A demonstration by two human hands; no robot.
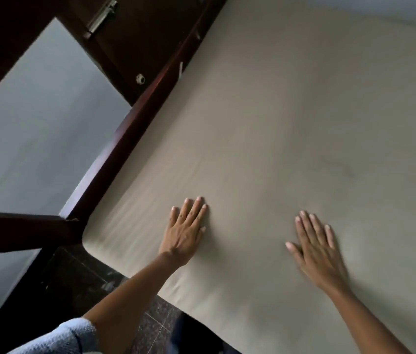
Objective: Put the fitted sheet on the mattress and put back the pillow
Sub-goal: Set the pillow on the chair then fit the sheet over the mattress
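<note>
The fitted sheet (291,129), a plain beige cloth, fills the centre and right of the frame and lies flat and nearly free of creases; the mattress beneath it is wholly covered and cannot be seen on its own. A pale grey wall (36,118) takes up the left of the frame. A dark wooden bed frame (135,123) runs on a diagonal from the upper centre down to the lower left, touching the sheet's edge. Dark tiled floor (82,274) shows at the lower left, below the rounded near corner of the bed, where the sheet appears drawn over the corner. The left hand (186,231) rests palm down on the sheet at lower centre, fingers straight and spread, grasping nothing. The right hand (316,246), somewhat blurred, lies flat on the sheet at the lower right, fingers extended, also holding nothing. A light blue sleeve (56,338) shows at the bottom left. A small round knob (140,79) sits on dark woodwork in the upper left. Assessment: sheet fitting looks complete or close to it on the visible part, with smoothing in hand; the far corners are out of view. No pillow is in view, so its return remains outstanding.
</note>
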